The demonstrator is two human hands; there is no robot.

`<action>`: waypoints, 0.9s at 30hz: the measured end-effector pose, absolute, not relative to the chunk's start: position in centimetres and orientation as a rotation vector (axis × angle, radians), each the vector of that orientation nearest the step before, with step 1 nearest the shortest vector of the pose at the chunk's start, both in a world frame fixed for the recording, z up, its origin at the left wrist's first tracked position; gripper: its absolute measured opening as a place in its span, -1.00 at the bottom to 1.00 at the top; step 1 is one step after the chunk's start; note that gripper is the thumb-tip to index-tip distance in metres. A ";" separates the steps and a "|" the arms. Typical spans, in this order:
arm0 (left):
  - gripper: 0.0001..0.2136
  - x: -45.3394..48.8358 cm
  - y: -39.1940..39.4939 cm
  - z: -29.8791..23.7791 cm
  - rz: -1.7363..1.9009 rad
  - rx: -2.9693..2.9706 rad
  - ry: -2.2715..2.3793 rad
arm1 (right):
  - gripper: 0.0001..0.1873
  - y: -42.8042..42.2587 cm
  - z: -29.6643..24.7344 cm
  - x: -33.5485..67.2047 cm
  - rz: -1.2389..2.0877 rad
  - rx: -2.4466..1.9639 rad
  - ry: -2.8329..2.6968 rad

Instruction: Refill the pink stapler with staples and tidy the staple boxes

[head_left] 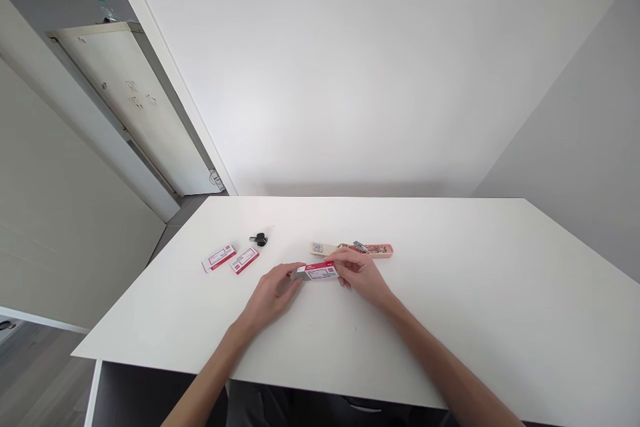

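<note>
Both my hands hold a small red and white box (317, 271) just above the white table (450, 320). My left hand (273, 292) grips the box's left end with its fingertips. My right hand (361, 275) pinches the right end. Right behind the box lies an opened beige and pink stapler (353, 249), flat on the table.
Two more red and white boxes (219, 258) (244, 260) lie side by side at the left of the table. A small black object (259, 239) sits behind them. A doorway and a leaning white door (135, 107) are at the far left; a wall stands behind the table.
</note>
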State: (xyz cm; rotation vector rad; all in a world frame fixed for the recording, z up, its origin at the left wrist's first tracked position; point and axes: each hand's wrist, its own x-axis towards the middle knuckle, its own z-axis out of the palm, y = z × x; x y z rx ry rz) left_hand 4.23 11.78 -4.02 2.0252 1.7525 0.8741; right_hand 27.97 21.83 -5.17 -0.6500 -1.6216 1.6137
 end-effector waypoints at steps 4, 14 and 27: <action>-0.69 4.4 12.0 -3.9 0.818 2.069 1.632 | -0.71 21.6 -4.8 28.0 1.726 -0.627 -1.647; -0.65 4.4 11.8 -3.7 0.834 2.036 1.625 | -0.82 21.7 -4.8 28.2 1.724 -0.583 -1.643; -0.65 4.0 11.7 -4.0 0.886 1.984 1.626 | -0.86 21.5 -4.9 28.2 1.623 -0.544 -1.793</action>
